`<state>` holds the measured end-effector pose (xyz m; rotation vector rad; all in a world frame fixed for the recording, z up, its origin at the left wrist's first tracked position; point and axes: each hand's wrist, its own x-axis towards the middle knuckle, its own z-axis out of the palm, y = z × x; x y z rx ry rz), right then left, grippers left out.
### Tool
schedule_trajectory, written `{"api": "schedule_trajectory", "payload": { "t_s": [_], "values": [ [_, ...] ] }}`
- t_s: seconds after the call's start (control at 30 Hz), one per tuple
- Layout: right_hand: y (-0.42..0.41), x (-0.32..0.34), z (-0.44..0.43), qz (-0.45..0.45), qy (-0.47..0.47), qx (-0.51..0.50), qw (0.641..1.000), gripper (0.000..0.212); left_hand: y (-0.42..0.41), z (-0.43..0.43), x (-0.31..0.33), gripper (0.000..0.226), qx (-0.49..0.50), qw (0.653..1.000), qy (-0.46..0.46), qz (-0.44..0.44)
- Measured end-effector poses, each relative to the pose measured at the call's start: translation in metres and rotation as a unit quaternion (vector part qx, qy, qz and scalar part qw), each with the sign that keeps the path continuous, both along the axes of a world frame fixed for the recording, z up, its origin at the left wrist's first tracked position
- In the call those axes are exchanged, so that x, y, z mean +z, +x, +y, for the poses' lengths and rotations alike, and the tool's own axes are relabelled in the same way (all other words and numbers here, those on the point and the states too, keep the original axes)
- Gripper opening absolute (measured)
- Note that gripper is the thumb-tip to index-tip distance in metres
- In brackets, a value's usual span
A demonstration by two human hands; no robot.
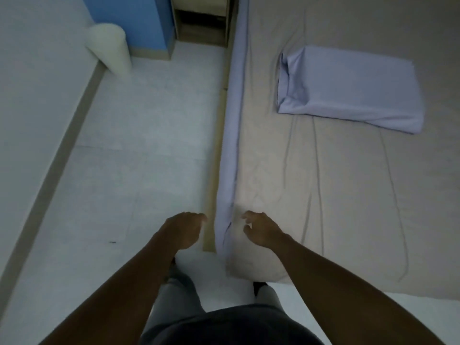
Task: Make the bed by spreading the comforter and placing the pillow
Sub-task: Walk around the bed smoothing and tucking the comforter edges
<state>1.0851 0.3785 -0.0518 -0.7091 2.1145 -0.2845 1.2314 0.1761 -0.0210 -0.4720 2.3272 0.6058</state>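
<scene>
A bedroom is seen from above, through a camera worn on a person's head and aimed down at two bare forearms. The bed [348, 195] fills the right half of the view, and a beige comforter [286, 170] is spread flat over it, marked by a few long creases running toward the foot. Along the bed's left edge, a lavender sheet [234, 120] is seen as a narrow band hanging down the side, with a strip of pale wooden bed frame [214, 170] showing beside it.

A lavender pillow [348, 88] is laid on top of the comforter in the upper right, well apart from both hands. It is lying flat and slightly angled, with the open end of its case turned to the left.

The near left corner of the bed is reached toward by both hands. The left hand [181, 230] is held over the floor just beside the bed frame, fingers loosely curled, with nothing grasped. The right hand [261, 230] is held above the corner of the comforter, fingers bent and partly spread, also empty; whether the fabric is touched by its fingertips cannot be told.

The white tiled floor [137, 145] is seen on the left, bordered by a grey skirting line and a pale wall. A white cylindrical bin [109, 48] is placed near the wall, next to a blue panel [129, 18]. Grey trousers and a dark shirt are visible at the bottom edge.
</scene>
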Motion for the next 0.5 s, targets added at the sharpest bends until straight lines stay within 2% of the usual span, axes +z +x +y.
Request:
{"api": "schedule_trajectory", "payload": {
  "t_s": [0.13, 0.23, 0.37, 0.5],
  "values": [
    [0.024, 0.025, -0.074, -0.001, -0.028, -0.067, 0.997, 0.041, 0.019, -0.078, 0.020, 0.041, 0.004, 0.998, 0.039, 0.050],
    [0.036, 0.039, -0.124, 0.031, -0.059, -0.084, 0.994, 0.046, 0.020, -0.132, 0.033, 0.037, 0.017, 0.996, 0.041, 0.083],
    [0.037, 0.054, -0.187, 0.075, -0.087, -0.106, 0.988, 0.048, 0.004, -0.198, 0.049, 0.036, 0.017, 0.993, 0.038, 0.111],
    [0.016, 0.054, -0.237, 0.079, -0.100, -0.144, 0.981, 0.044, -0.028, -0.253, 0.058, 0.036, 0.026, 0.990, 0.047, 0.129]
  ]
}}
